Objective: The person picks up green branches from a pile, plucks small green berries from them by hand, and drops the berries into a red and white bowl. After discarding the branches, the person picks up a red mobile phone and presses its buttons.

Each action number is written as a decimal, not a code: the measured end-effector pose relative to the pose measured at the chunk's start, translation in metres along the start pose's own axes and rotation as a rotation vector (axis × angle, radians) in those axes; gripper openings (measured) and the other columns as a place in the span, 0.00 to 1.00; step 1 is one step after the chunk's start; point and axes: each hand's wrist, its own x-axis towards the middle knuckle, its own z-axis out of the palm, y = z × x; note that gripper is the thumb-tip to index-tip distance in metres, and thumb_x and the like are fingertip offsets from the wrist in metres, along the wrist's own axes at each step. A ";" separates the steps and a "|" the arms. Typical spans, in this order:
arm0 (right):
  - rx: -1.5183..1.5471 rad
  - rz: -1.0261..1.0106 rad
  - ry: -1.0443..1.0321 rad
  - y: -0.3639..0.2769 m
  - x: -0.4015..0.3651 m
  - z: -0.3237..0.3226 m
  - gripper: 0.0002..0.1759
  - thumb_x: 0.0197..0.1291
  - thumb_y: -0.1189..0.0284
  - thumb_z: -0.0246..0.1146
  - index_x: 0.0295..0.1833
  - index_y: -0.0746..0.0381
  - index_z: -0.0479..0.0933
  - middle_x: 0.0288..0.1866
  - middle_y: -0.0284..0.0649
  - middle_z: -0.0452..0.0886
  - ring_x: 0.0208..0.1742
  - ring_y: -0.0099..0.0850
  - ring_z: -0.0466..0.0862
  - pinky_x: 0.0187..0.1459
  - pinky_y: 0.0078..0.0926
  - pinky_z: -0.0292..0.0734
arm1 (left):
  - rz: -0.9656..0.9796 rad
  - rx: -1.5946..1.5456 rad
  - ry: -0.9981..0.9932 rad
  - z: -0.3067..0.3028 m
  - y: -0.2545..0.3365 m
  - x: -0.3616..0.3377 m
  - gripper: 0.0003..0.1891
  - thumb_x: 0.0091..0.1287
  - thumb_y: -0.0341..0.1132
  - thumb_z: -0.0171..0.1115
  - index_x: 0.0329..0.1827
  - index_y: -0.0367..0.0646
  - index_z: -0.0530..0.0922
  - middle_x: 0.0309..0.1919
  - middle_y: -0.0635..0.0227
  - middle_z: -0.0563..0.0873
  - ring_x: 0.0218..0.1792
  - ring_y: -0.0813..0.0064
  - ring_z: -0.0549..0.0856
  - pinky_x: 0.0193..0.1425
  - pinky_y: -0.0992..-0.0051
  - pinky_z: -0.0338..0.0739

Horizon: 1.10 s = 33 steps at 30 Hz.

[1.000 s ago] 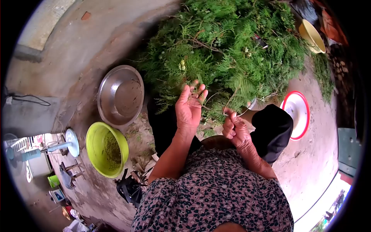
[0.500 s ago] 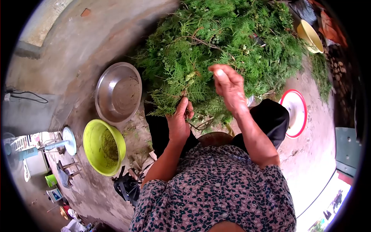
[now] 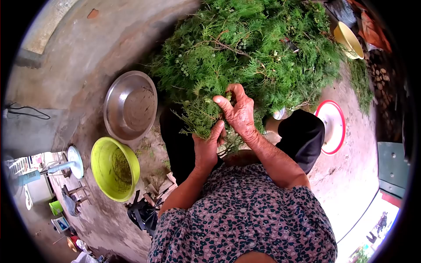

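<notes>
At lower left of the frame are a fan (image 3: 76, 162) and a lime basin (image 3: 100, 164) holding bits, with a steel basin (image 3: 115, 107) just above. Near the centre the left hand (image 3: 208, 148) pinches a sprig (image 3: 196, 116); the right hand's (image 3: 241, 115) fingers bend over it, gripping or not I cannot tell. The branch pile (image 3: 267, 48) fills the upper middle, a red-rimmed basin (image 3: 332, 125) right of it, lower.
</notes>
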 end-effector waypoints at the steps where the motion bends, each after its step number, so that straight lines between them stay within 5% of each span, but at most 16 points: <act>1: -0.001 0.002 0.002 0.005 -0.001 0.002 0.19 0.58 0.58 0.64 0.39 0.62 0.70 0.18 0.33 0.67 0.21 0.22 0.67 0.23 0.21 0.67 | -0.003 0.001 -0.002 0.000 -0.001 -0.001 0.07 0.62 0.31 0.62 0.39 0.41 0.76 0.24 0.75 0.77 0.22 0.85 0.74 0.21 0.83 0.64; 7: -0.031 -0.018 0.020 0.017 0.000 -0.001 0.16 0.62 0.65 0.61 0.28 0.64 0.67 0.15 0.42 0.67 0.16 0.29 0.62 0.19 0.28 0.65 | 0.031 -0.061 -0.002 0.000 -0.007 -0.001 0.05 0.61 0.28 0.62 0.38 0.41 0.77 0.25 0.76 0.78 0.21 0.86 0.71 0.22 0.82 0.62; 9: 0.130 0.020 0.058 0.023 0.004 -0.001 0.18 0.64 0.63 0.59 0.25 0.63 0.68 0.15 0.29 0.64 0.18 0.18 0.58 0.18 0.21 0.58 | 0.007 -0.020 -0.059 0.001 -0.008 0.000 0.10 0.61 0.28 0.63 0.44 0.42 0.75 0.29 0.74 0.77 0.22 0.82 0.71 0.23 0.81 0.64; 11: 0.362 0.417 0.066 0.025 0.014 -0.016 0.18 0.65 0.60 0.57 0.24 0.58 0.71 0.15 0.26 0.64 0.15 0.16 0.58 0.15 0.18 0.55 | 0.010 -0.021 -0.041 0.005 -0.004 -0.007 0.08 0.63 0.29 0.61 0.44 0.40 0.76 0.26 0.75 0.76 0.21 0.82 0.69 0.23 0.80 0.62; 13: 0.319 0.351 0.147 0.060 0.033 -0.040 0.18 0.64 0.56 0.57 0.25 0.55 0.72 0.14 0.24 0.63 0.13 0.15 0.58 0.14 0.15 0.52 | -0.113 0.051 -0.017 -0.001 -0.002 -0.015 0.09 0.65 0.33 0.58 0.44 0.37 0.77 0.20 0.76 0.72 0.19 0.83 0.67 0.23 0.81 0.59; 15: 0.569 0.470 0.005 0.054 0.036 -0.052 0.19 0.61 0.54 0.59 0.26 0.56 0.72 0.15 0.24 0.63 0.14 0.15 0.58 0.15 0.14 0.51 | -0.102 0.184 -0.098 -0.005 0.004 -0.019 0.13 0.67 0.37 0.56 0.45 0.35 0.77 0.17 0.77 0.68 0.18 0.84 0.65 0.23 0.81 0.57; 17: 0.490 0.619 -0.045 0.044 0.029 -0.047 0.16 0.60 0.56 0.61 0.38 0.59 0.76 0.25 0.30 0.76 0.20 0.20 0.72 0.22 0.18 0.70 | -0.135 0.027 -0.206 -0.005 0.008 -0.013 0.14 0.67 0.38 0.57 0.44 0.34 0.77 0.16 0.76 0.68 0.18 0.84 0.65 0.23 0.81 0.57; 19: 0.830 0.630 -0.294 0.108 0.011 -0.037 0.22 0.60 0.56 0.61 0.54 0.59 0.74 0.43 0.38 0.79 0.31 0.22 0.79 0.33 0.18 0.78 | -0.186 -0.065 -0.216 -0.008 0.009 -0.011 0.14 0.66 0.38 0.57 0.42 0.33 0.77 0.16 0.76 0.68 0.17 0.83 0.65 0.24 0.81 0.58; 21: 0.688 0.598 -0.504 0.055 0.001 -0.038 0.25 0.61 0.60 0.59 0.61 0.60 0.69 0.55 0.41 0.75 0.41 0.27 0.81 0.41 0.26 0.79 | -0.304 -0.141 -0.271 -0.010 0.009 -0.012 0.13 0.65 0.37 0.58 0.42 0.33 0.76 0.17 0.76 0.70 0.17 0.83 0.65 0.23 0.81 0.58; 22: 0.977 0.654 -0.435 0.041 -0.007 -0.031 0.22 0.62 0.61 0.58 0.57 0.63 0.71 0.51 0.42 0.77 0.43 0.29 0.81 0.43 0.28 0.78 | -0.312 -0.137 -0.265 -0.011 0.007 -0.013 0.13 0.65 0.37 0.58 0.42 0.33 0.76 0.17 0.76 0.70 0.17 0.83 0.65 0.23 0.81 0.58; 26: 1.332 0.736 -0.531 0.006 -0.014 -0.038 0.25 0.59 0.59 0.60 0.53 0.67 0.70 0.43 0.42 0.79 0.39 0.29 0.81 0.40 0.25 0.78 | -0.352 -0.098 -0.306 -0.011 -0.004 -0.012 0.11 0.63 0.33 0.59 0.45 0.36 0.76 0.22 0.76 0.74 0.18 0.85 0.67 0.23 0.82 0.60; 28: 1.274 0.527 -0.549 0.002 -0.020 -0.043 0.16 0.57 0.61 0.60 0.42 0.64 0.73 0.39 0.37 0.78 0.34 0.25 0.78 0.34 0.21 0.75 | -0.374 -0.140 -0.305 -0.010 -0.003 -0.009 0.14 0.59 0.29 0.60 0.48 0.37 0.75 0.26 0.75 0.77 0.21 0.87 0.70 0.23 0.84 0.63; 29: 1.032 0.504 -0.455 0.058 -0.024 -0.032 0.12 0.57 0.63 0.59 0.38 0.61 0.74 0.34 0.32 0.76 0.31 0.21 0.75 0.31 0.18 0.72 | -0.296 -0.111 -0.208 -0.008 -0.012 -0.009 0.15 0.56 0.29 0.62 0.47 0.38 0.75 0.27 0.75 0.78 0.23 0.85 0.73 0.24 0.83 0.66; 30: 0.997 0.364 -0.652 0.100 -0.025 -0.040 0.18 0.63 0.69 0.51 0.55 0.66 0.70 0.52 0.41 0.75 0.50 0.29 0.77 0.51 0.28 0.77 | -0.278 -0.104 -0.253 -0.011 -0.010 -0.008 0.15 0.55 0.28 0.63 0.46 0.39 0.76 0.26 0.75 0.78 0.23 0.83 0.74 0.26 0.82 0.67; 32: 1.103 0.446 -0.602 0.115 -0.021 -0.043 0.14 0.63 0.65 0.52 0.48 0.64 0.71 0.43 0.37 0.74 0.43 0.28 0.77 0.45 0.24 0.76 | -0.269 -0.026 -0.364 -0.026 -0.014 -0.004 0.15 0.53 0.30 0.65 0.44 0.40 0.74 0.26 0.75 0.76 0.22 0.84 0.72 0.25 0.81 0.66; 33: 0.737 0.509 -0.299 0.081 -0.024 -0.034 0.14 0.63 0.61 0.54 0.44 0.61 0.71 0.37 0.34 0.72 0.37 0.25 0.75 0.38 0.20 0.73 | -0.244 -0.093 -0.298 -0.020 -0.011 -0.008 0.14 0.54 0.30 0.65 0.43 0.41 0.74 0.23 0.76 0.75 0.21 0.85 0.71 0.24 0.82 0.64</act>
